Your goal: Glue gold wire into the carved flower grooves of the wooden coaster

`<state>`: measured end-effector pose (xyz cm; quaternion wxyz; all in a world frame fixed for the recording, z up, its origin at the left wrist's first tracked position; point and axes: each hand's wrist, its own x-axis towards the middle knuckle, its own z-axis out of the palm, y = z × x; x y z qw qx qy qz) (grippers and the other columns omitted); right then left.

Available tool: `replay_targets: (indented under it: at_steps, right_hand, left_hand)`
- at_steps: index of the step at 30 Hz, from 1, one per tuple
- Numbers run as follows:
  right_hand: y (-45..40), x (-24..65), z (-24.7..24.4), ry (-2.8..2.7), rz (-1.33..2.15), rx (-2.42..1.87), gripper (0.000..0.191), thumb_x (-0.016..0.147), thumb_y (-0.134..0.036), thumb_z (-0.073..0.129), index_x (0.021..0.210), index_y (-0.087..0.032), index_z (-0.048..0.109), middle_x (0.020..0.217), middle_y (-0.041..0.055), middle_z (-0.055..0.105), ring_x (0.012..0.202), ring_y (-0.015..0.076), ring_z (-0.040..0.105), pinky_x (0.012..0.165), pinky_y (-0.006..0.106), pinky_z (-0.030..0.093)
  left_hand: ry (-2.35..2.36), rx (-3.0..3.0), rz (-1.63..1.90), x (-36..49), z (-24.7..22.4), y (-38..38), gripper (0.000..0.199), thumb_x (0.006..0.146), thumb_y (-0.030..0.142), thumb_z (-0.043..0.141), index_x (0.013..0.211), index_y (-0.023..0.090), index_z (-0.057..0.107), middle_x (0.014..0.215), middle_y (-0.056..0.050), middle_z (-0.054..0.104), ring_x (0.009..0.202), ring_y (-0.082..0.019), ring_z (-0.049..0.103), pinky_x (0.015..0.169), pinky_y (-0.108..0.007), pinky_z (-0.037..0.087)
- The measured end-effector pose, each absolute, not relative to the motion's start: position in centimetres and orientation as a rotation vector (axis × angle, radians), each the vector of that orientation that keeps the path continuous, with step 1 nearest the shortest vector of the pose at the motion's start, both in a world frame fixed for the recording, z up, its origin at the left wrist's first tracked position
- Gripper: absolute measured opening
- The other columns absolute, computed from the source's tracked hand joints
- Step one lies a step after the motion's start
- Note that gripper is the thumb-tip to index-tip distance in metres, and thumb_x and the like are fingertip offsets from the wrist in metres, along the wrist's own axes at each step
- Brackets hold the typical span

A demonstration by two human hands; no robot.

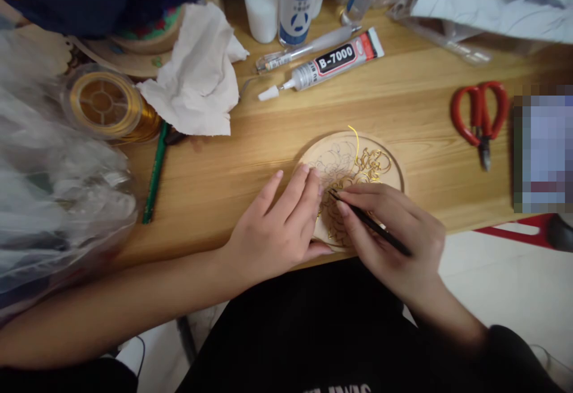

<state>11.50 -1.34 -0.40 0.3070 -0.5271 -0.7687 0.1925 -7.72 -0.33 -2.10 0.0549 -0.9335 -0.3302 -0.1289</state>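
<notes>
A round wooden disc (308, 157) with a pencilled flower drawing lies at the table's front edge. Gold wire (376, 163) follows part of the drawing, and one yellow wire end sticks up near the disc's top. My left hand (282, 226) rests on the disc's left side, fingers spread out over it. In my right hand (394, 226) a thin dark tool (380, 230) is pinched like a pen, its tip on the middle of the disc near my left fingertips. My right hand hides the disc's lower right part.
Behind the disc lie a B-7000 glue tube (335, 58) and a pen (304, 48), with bottles (298, 5) further back. Red-handled cutters (481, 115) are at the right. A wire spool (105, 103), crumpled tissue (197, 76), green stick (155, 178) and plastic bags (58, 190) fill the left.
</notes>
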Motion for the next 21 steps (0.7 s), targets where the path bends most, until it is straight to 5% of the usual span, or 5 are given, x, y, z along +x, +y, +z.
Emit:
replay_targets:
  at_steps: [21]
  right_hand:
    - [-1.01, 11.88, -0.6, -2.038, 0.492, -1.351, 0.025, 0.08, -0.006, 0.068, 0.101, -0.019, 0.067, 0.092, 0.0066, 0.074, 0.088, 0.0191, 0.071, 0.078, 0.033, 0.061]
  left_hand:
    - [-1.01, -2.856, -0.419, -7.76, -2.24, -0.48, 0.073, 0.092, 0.062, 0.048, 0.121, -0.004, 0.062, 0.128, -0.025, 0.062, 0.122, -0.036, 0.059, 0.102, -0.046, 0.044]
